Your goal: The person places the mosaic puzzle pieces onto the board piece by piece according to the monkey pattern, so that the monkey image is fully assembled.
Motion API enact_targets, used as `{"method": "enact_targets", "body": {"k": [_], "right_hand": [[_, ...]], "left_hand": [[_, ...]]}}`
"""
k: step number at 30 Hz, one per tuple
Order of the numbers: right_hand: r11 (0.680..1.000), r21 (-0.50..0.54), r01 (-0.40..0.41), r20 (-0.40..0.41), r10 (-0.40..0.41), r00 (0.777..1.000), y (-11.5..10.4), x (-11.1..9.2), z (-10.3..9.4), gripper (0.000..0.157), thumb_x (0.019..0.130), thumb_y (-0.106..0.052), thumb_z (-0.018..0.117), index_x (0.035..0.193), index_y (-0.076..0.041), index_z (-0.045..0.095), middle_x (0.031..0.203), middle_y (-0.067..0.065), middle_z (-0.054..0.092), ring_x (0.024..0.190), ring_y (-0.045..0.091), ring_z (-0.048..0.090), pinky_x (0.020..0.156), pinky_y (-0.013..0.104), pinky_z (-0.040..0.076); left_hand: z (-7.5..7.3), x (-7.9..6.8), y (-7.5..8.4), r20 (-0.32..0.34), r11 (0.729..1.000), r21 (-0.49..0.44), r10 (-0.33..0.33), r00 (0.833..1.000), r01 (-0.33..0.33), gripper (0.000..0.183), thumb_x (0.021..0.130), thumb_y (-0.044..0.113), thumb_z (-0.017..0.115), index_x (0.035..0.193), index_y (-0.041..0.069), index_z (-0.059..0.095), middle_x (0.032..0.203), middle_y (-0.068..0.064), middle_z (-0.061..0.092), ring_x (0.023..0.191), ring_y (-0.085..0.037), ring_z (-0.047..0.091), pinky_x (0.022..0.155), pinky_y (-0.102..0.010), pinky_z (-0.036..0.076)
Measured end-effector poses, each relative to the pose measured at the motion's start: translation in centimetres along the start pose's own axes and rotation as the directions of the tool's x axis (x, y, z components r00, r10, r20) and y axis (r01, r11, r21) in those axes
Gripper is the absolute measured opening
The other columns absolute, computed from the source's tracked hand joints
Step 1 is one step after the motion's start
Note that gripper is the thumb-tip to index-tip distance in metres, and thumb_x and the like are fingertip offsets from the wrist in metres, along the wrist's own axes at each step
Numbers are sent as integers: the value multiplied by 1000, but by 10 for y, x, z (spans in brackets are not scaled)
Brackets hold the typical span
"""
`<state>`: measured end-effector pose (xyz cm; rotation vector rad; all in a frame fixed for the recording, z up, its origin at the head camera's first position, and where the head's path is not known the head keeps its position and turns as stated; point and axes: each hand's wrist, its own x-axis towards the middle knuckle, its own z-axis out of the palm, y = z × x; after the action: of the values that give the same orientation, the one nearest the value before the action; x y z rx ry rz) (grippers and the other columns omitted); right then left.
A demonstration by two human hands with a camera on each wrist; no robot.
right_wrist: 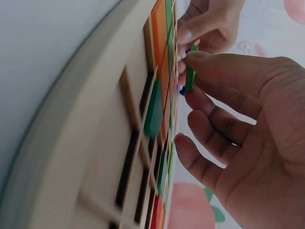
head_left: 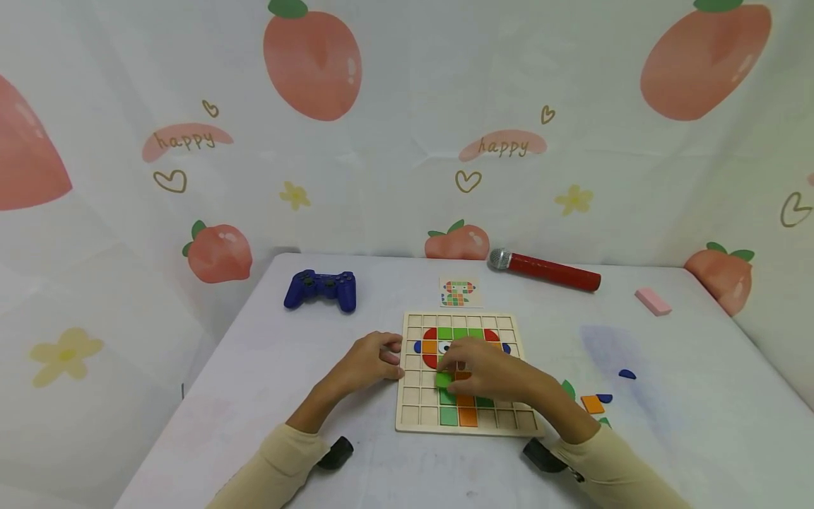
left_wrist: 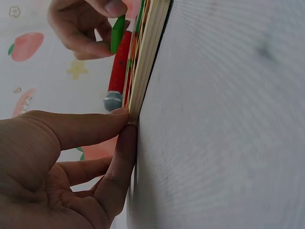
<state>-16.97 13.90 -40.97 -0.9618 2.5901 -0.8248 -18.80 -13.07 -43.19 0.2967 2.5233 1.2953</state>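
A wooden grid board (head_left: 407, 417) lies flat on the table, partly filled with red, orange, green and blue tiles. At its left edge, my left hand (head_left: 367, 359) holds the board between thumb and forefinger, as the left wrist view shows up close. Over the middle of the board, my right hand (head_left: 492, 367) pinches a bright green tile (head_left: 443, 381) between thumb and forefinger. In the right wrist view this green tile (right_wrist: 191, 71) stands on edge, above the board's surface. The right hand hides part of the pattern, including some tiles around the white eye piece (head_left: 444, 348).
Behind the board lies a pattern card (head_left: 461, 292), with a red microphone (head_left: 552, 272) to its right. A blue game controller (head_left: 321, 288) rests at back left, a pink block (head_left: 653, 302) at right. Loose pieces, including an orange tile (head_left: 593, 404) and a blue half-circle (head_left: 627, 374), lie right of the board.
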Motion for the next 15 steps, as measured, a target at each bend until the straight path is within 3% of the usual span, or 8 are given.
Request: {"method": "enact_targets", "body": {"k": [9,15], "right_hand": [[1000,13,-5,79,4,997,-13,14,11,23,92,-28,84,115,-23,79,105,-16,64,103,9,55,94,31,52],[1000,-2,11,86,-11,996,-15,16,13,23,92,-27,85,114,-22,79,105,-17,65,103,8,55,96,32,53]], "left_hand": [[-1,0,-1,0,1000,-13,4,1000,-4,63,84,4,86,142,-3,62,122,-8,68,104,-18,70,92,-36,61],[-1,0,-1,2,1000,-17,8,1000,-8,63,84,3,86,142,-4,62,122,-8,69,103,-18,70,91,-35,61]]}}
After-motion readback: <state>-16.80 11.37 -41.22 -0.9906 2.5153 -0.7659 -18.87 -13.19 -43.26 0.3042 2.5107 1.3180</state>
